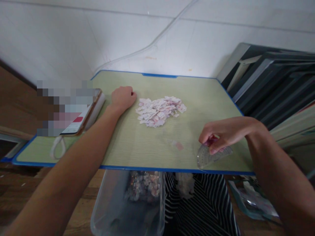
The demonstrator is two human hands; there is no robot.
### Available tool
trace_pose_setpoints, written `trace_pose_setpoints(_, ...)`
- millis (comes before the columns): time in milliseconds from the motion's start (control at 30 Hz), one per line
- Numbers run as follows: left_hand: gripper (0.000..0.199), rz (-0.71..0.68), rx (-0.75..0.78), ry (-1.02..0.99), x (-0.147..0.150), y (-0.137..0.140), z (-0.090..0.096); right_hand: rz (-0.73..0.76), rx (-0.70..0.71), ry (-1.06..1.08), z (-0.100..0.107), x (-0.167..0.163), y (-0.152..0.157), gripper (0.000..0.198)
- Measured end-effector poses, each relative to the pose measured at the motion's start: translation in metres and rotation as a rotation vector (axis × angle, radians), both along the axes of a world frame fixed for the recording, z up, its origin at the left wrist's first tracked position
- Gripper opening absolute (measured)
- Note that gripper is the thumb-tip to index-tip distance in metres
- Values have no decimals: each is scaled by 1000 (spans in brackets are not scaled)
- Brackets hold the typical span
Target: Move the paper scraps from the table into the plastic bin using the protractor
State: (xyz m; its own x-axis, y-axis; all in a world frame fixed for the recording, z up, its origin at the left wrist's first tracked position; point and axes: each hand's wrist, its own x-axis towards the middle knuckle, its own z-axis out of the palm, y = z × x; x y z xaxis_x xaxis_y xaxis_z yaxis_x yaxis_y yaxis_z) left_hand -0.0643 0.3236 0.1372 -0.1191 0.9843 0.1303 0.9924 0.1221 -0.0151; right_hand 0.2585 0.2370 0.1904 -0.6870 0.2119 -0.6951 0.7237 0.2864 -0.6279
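Observation:
A clear plastic protractor (208, 157) is pinched in my right hand (225, 134), its curved edge close to the table's front edge. Pinkish-red colour shows between those fingers, too hidden to name. My left hand (123, 97) rests on the table as a loose fist, with no object visible in it. Just right of that fist lies a heap of small torn paper pieces (159, 110), whitish with pink marks. A blurred pale pink scrap (178, 145) sits apart from the heap, nearer to me and left of the protractor.
The light green table (137, 154) has a blue rim. At its left stands a phone (77, 123) on a white box, partly pixelated. Below the front edge is a clear plastic bin (98, 209) with scraps inside. Dark panels (275, 75) lean at the right.

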Motion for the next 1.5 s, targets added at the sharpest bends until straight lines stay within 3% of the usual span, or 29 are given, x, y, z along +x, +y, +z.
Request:
trace_pose_setpoints(133,49,-2,0,5,-2,1,-1,56,34,52,5,0,-1,51)
trace_pose_setpoints(300,47,3,3,-2,-1,1,-1,5,48,62,5,5,4,54)
trace_pose_setpoints(467,47,-3,-2,-7,-1,1,-1,-3,-23,35,1,1,3,55)
trace_pose_setpoints(733,48,0,-6,-3,0,-1,1,18,32,56,6,3,0,54)
trace_pose_setpoints(900,49,-6,-6,-5,0,-1,0,-190,250,110,-7,11,17,50)
trace_pose_setpoints(1100,48,-1,-1,-24,-1,1,-1,-507,324,29,-12,22,32,52)
trace_pose_setpoints(1200,49,-4,6,-19,-1,2,-2,-566,341,48,-14,10,27,51)
trace_pose_setpoints(1367,50,-14,14,-8,-1,2,-2,-503,348,140,-24,-28,8,44)
trace_pose_setpoints(1500,51,-7,17,-7,0,1,-3,-483,470,228,-30,-54,-4,36)
